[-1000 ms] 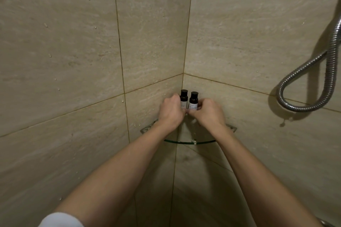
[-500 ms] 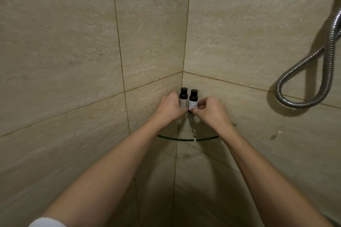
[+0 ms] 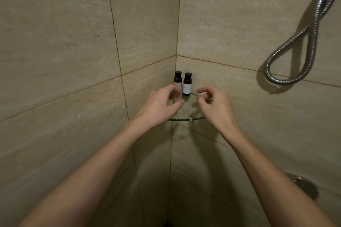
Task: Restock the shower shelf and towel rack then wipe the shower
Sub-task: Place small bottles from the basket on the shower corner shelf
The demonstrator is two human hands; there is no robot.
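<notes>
Tiled shower corner | two dark bottles stand upright, side by side, on the glass shelf just beyond the hands | left hand and right hand loosely curled, empty | metal hose loops on the wall right of the right hand.

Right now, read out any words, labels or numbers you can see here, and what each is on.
Right small dark bottle with a black cap, white label: print there, too small and blurred to read.
Left small dark bottle, white label: nothing legible, partly hidden by the left hand.
Beige wall tiles, metal shower hose: no text.
</notes>
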